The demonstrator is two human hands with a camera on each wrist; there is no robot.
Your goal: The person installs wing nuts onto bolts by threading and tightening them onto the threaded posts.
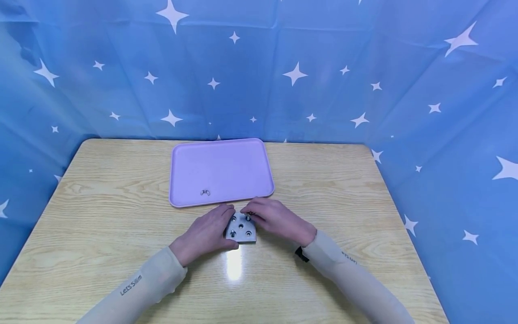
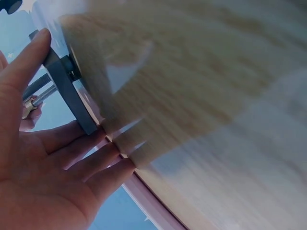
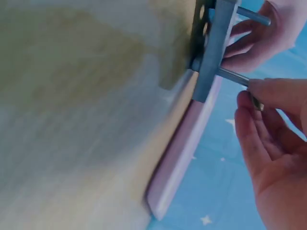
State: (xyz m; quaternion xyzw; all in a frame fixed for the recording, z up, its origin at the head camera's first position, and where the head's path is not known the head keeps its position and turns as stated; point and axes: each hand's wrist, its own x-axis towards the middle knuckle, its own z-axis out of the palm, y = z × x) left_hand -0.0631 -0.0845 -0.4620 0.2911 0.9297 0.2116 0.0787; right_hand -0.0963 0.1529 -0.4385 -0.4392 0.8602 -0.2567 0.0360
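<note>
The far-right bolt [image 1: 248,218] and near-left bolt [image 1: 232,233] stand through the plate [image 1: 241,234], gripped by the left hand [image 1: 208,228] near of the tray [image 1: 222,166], but the right hand [image 1: 277,219] pinches a nut [image 3: 257,102], seemingly unseated, at the former's tip, while the latter is bare, the other nut [image 1: 205,192] lying in the tray.

A pale wood-grain worktop [image 1: 323,180] with rounded far corners carries a lilac tray [image 1: 226,166], rectangular and raised-rimmed, at the far edge about midway between those corners. Blue cloth [image 1: 259,96] — creased, printed with white four-pointed stars [image 1: 296,74] — hangs beyond the far edge and along the left and right edges.
</note>
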